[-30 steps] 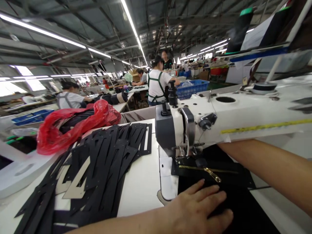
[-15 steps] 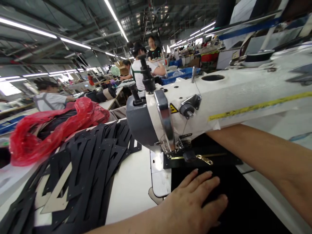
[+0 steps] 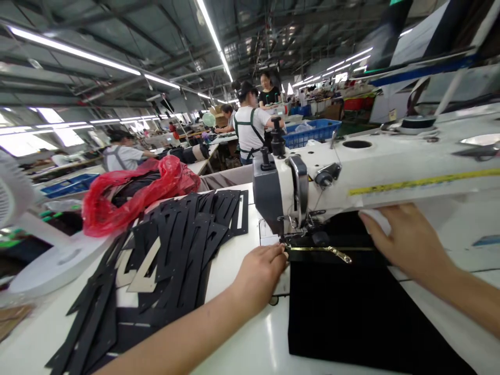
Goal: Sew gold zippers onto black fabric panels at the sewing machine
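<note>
A black fabric piece (image 3: 339, 312) lies on the sewing machine bed, with a gold-toothed zipper (image 3: 308, 249) along its far edge. The zipper's gold pull (image 3: 339, 254) hangs to the right of the presser foot. My left hand (image 3: 260, 273) is closed, fingertips pinching the zipper's left end beside the needle area of the white sewing machine (image 3: 375, 166). My right hand (image 3: 410, 237) is at the right, under the machine arm, thumb apart from the fingers. Its fingertips are partly hidden, and a white patch shows between thumb and fingers.
Black cut panels (image 3: 183, 255) are heaped on the table to the left, with some beige pieces (image 3: 146, 273). Behind them is a red plastic bag (image 3: 175, 174). A white fan (image 3: 42, 245) stands at far left. Other people (image 3: 250, 127) work beyond, near a blue crate (image 3: 312, 133).
My left hand has gone from lying flat on the fabric to pinching the zipper's left end. My right hand has come into view from behind the machine. The view has swung left.
</note>
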Action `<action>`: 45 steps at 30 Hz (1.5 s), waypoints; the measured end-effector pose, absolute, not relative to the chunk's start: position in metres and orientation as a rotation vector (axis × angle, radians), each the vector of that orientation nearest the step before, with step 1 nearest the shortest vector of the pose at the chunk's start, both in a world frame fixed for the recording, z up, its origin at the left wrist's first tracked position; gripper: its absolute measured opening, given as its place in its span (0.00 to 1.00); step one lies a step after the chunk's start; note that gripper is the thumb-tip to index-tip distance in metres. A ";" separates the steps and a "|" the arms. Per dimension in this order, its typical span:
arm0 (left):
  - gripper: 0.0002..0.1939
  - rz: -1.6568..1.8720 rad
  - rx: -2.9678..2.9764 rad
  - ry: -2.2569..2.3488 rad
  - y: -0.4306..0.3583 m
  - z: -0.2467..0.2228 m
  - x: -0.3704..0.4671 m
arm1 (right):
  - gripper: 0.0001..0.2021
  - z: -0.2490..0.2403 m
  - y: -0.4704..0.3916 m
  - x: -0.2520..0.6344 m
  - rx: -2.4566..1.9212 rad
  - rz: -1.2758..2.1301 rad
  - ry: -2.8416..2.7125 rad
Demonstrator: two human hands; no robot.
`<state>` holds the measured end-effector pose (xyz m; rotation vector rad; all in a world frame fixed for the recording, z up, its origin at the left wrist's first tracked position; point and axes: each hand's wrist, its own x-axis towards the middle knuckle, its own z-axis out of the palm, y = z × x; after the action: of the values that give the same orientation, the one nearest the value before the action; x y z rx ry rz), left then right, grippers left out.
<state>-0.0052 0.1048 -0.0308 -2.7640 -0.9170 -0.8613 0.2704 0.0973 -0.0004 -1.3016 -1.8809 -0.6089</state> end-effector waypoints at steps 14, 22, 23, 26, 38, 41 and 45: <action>0.06 -0.784 -2.687 -1.264 0.104 -0.027 0.004 | 0.15 -0.011 0.021 0.200 -0.982 -0.113 -2.342; 0.07 -0.812 -2.692 -1.343 0.108 -0.023 0.004 | 0.13 -0.010 0.036 0.190 -1.042 -0.145 -2.306; 0.07 -0.811 -2.693 -1.353 0.108 -0.023 0.004 | 0.13 -0.012 0.043 0.187 -1.109 -0.164 -2.296; 0.06 -0.822 -2.694 -1.363 0.108 -0.023 0.003 | 0.13 -0.017 0.063 0.181 -1.333 -0.138 -2.312; 0.08 -0.852 -2.694 -1.052 0.100 -0.034 0.006 | 0.08 -0.031 0.077 0.187 -1.192 -0.049 -2.443; 0.09 -0.867 -2.698 -0.977 0.102 -0.034 0.006 | 0.09 -0.032 0.077 0.186 -1.162 -0.112 -2.427; 0.09 -0.875 -2.699 -0.890 0.103 -0.031 0.006 | 0.13 -0.026 0.073 0.185 -1.075 -0.316 -2.374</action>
<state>0.0056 0.1035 -0.0313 -2.6991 -0.8904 -0.8751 0.1854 0.0725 -0.0259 -1.0751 -2.3739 -0.3161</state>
